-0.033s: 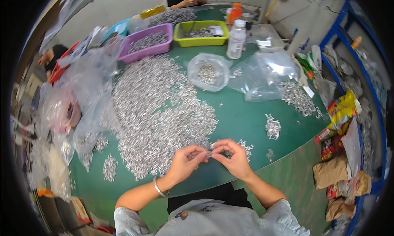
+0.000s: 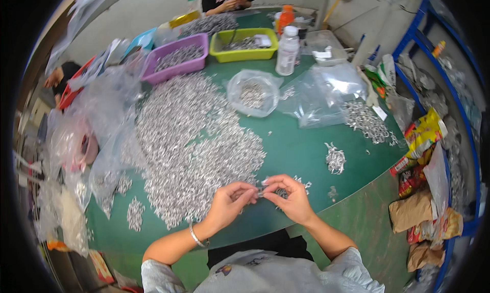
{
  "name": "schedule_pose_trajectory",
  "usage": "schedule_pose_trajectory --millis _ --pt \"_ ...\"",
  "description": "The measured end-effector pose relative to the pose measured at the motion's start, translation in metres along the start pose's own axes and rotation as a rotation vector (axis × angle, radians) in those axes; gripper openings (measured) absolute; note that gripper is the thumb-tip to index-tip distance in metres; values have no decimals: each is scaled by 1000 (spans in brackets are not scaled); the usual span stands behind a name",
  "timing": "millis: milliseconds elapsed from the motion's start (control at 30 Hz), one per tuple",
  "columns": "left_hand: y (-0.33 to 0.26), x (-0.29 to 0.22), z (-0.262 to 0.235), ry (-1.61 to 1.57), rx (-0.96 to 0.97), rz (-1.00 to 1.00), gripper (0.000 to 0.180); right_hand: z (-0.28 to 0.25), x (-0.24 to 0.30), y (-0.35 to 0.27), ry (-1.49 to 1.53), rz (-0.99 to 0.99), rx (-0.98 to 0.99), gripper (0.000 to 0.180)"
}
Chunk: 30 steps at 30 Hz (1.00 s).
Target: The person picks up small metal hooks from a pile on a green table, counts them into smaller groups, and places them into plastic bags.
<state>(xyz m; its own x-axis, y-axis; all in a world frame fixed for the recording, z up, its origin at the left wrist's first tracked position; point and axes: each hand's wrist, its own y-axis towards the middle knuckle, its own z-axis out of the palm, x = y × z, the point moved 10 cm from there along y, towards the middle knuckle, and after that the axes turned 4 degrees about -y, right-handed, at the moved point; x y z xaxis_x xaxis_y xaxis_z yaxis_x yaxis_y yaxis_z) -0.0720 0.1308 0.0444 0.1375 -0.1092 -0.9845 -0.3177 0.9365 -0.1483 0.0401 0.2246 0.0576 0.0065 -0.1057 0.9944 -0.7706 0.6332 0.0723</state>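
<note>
Above the table's near edge, my left hand and my right hand meet fingertip to fingertip. Each is closed in a pinch on a tiny silvery metal piece, too small to make out exactly; I cannot tell whether it is one piece or two joined. Just beyond my left hand spreads a wide heap of small silvery metal pieces, clasp-like in shape. A few more pieces lie partly hidden behind my right hand. Farther right sits a small separate pile.
On the green table stand a purple basket, a lime-green basket, a white bottle and a bag-lined bowl. Clear plastic bags crowd the left. A blue rack stands right. Another person sits opposite.
The view has shifted slightly, so the table's things sit a little farther left. My hands keep nearly the same pinching pose; the fingertips have moved only slightly.
</note>
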Motion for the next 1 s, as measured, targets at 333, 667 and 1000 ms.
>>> schedule_pose_trajectory --millis 333,667,1000 --pt "9 -17 -14 517 1 84 23 -257 -35 -48 -254 -59 -787 13" --pt "-3 -26 -26 751 -179 201 11 -349 -36 -35 -482 -98 -1007 17" --pt "-18 10 -36 1260 -113 59 69 -337 -28 -45 -1034 -75 -1000 27"
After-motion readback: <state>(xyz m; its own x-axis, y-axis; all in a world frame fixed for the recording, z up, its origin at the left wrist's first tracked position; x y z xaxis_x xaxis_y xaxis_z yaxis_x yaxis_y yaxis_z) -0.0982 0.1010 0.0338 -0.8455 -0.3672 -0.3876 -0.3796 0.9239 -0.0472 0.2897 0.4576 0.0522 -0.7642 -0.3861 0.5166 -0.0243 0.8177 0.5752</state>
